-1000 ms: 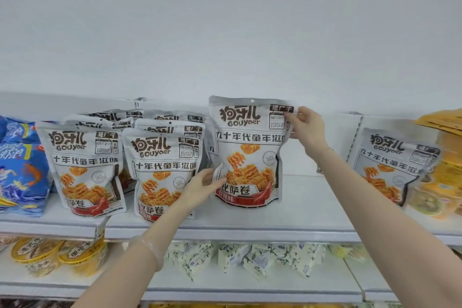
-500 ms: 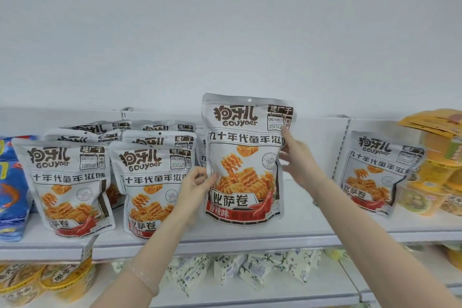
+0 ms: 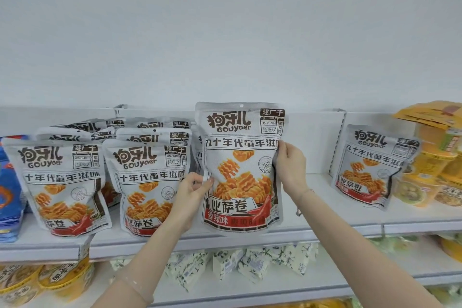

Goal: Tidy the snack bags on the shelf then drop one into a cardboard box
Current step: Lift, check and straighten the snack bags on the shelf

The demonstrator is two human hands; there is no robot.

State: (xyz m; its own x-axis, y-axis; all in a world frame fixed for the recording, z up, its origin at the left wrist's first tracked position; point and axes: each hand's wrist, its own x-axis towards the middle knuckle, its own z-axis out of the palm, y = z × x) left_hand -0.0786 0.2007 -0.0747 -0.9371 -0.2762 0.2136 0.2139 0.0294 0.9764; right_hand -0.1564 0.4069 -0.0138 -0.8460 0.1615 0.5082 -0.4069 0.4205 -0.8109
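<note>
Both hands hold one snack bag upright near the front edge of the shelf: the left hand pinches its left side and the right hand pinches its right side. I think this is the tidy step, with the bag being stood up between the other bags on its left and a lone bag far to its right. Next it needs to be set down straight, and no box is in view yet.
</note>
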